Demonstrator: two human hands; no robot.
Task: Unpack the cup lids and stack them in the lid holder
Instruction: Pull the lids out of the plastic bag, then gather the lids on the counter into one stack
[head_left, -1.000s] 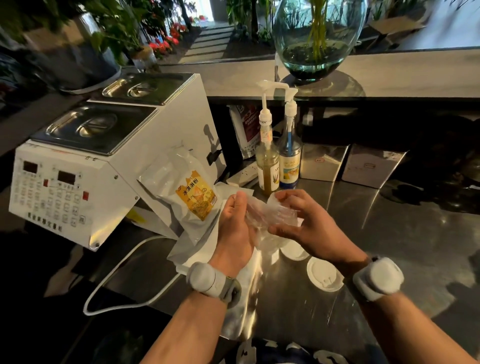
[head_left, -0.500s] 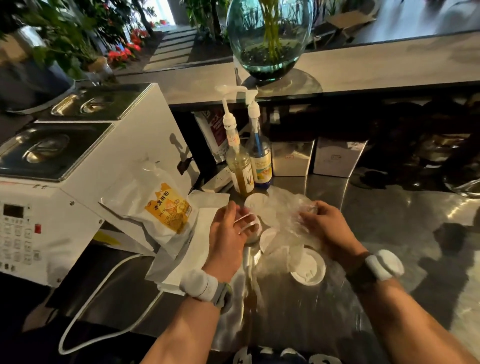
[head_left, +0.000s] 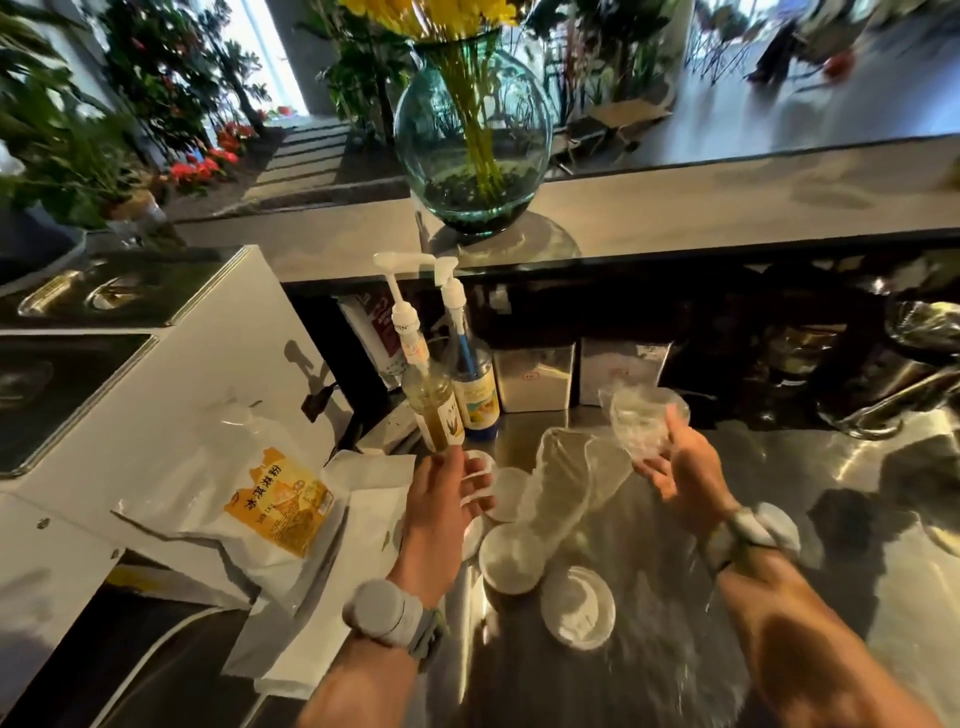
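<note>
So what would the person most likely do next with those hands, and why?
Probably set the crumpled clear wrapper aside. The right hand holds it lifted off the steel counter, and it looks empty, while white cup lids lie loose below. The left hand already rests on some lids, so freeing the right would let both gather them. No lid holder is clearly visible.

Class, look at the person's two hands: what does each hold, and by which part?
The right hand pinches the crumpled clear plastic wrapper by its lower edge. The left hand holds nothing clearly.
</note>
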